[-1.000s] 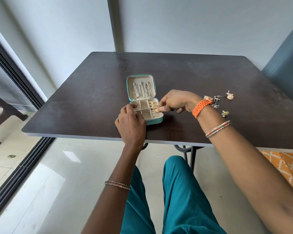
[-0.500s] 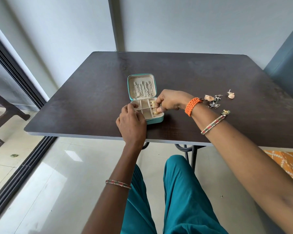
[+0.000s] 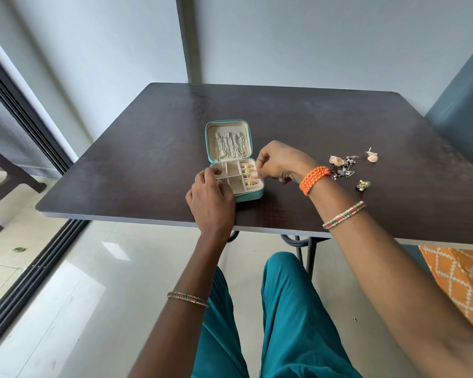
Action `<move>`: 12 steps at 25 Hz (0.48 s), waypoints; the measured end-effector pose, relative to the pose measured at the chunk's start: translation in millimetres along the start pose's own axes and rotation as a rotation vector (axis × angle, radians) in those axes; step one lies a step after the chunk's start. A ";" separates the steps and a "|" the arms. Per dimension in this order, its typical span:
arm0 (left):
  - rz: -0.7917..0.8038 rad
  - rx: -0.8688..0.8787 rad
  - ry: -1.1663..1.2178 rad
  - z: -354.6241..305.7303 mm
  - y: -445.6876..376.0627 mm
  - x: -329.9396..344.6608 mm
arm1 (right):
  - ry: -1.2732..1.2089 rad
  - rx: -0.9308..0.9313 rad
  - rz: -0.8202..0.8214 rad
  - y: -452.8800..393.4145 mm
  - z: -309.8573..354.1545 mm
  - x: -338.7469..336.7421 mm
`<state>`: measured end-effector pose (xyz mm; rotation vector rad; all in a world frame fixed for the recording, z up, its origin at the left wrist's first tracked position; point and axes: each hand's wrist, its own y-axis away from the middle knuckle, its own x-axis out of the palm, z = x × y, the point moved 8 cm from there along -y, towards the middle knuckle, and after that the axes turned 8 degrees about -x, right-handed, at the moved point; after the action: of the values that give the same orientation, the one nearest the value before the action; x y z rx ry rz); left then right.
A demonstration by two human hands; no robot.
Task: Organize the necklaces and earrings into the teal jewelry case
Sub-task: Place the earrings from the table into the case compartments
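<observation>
Small teal zip jewelry case (image 3: pixel 250 194) open near table's front edge; silver chains hang in lid, gold earrings (image 3: pixel 248 174) fill right-hand slots. Left hand (image 3: pixel 212 199) grips case's near-left corner. Right hand (image 3: pixel 280 163) at right rim, fingertips pinched together; contents unclear. Loose earrings (image 3: pixel 342 166) lie rightward, nearer the right hand.

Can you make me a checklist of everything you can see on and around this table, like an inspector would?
Surface: dark table, dusty marks.
Job's things: teal jewelry case open; necklaces in its lid; gold earrings in its right slots; loose earrings on the table to the right.
Clutter: nothing seen.
Hands: left hand holds the case's near-left corner; right hand, fingers curled at the case's right edge, contents unclear.
Cables: nothing seen.
Surroundings: grey wall, tiled floor, sliding door track left, teal chair right.
</observation>
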<state>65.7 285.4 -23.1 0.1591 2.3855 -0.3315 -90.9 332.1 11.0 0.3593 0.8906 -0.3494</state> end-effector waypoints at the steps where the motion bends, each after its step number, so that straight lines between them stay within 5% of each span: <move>1: -0.002 -0.001 0.000 0.1 -0.5 0.1 | -0.022 0.008 -0.012 0.3 -2.6 0.6; 12: -0.013 0.007 -0.003 1.4 -2.4 1.5 | -0.292 0.144 -0.007 0.8 -35.9 15.5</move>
<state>65.0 282.8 -24.6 0.1459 2.3836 -0.3466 -106.2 346.4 -22.0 0.4259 0.5824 -0.4613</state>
